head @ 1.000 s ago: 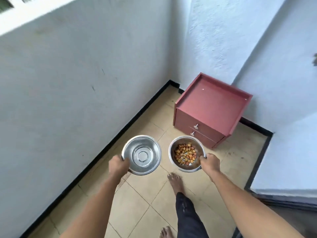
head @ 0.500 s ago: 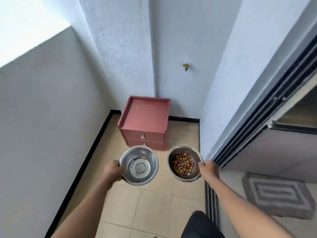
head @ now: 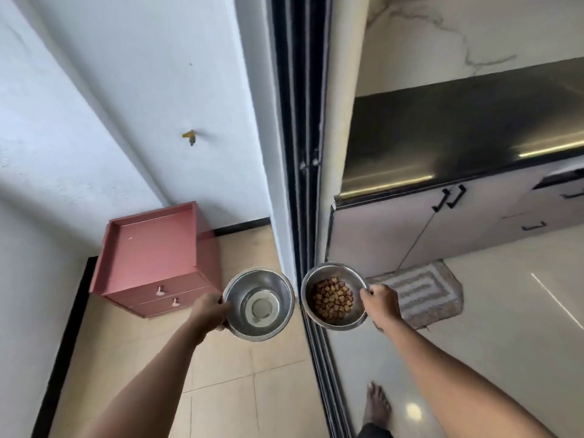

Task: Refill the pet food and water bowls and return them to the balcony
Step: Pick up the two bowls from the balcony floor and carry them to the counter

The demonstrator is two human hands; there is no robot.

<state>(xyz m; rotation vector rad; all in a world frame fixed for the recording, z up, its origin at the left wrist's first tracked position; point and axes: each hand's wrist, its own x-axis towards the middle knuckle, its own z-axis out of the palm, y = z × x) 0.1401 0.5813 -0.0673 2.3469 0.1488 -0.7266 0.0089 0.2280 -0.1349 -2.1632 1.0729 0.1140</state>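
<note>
The person stands at the sliding door track [head: 311, 216] between the balcony on the left and the kitchen on the right, carrying both steel bowls at about the same height, side by side and just apart. The left hand [head: 208, 316] is closed on the near-left rim of the water bowl [head: 258, 304], which seems to hold clear water over a round mark at its bottom, though the level is hard to judge. The right hand [head: 380, 303] pinches the right rim of the food bowl [head: 334, 295], where brown and orange kibble [head: 331, 299] covers the bottom. Judging from this, the refilling looks done for the food and probably for the water; what remains is setting both bowls down on the balcony. The water bowl hangs over the balcony's beige floor tiles [head: 221, 374], near the red cabinet [head: 155, 257] against the far wall, while the food bowl hangs over the kitchen side, above the grey mat [head: 423, 295]. A bare foot [head: 377, 403] stands on the glossy kitchen floor, so the person is not fully on the balcony.
</note>
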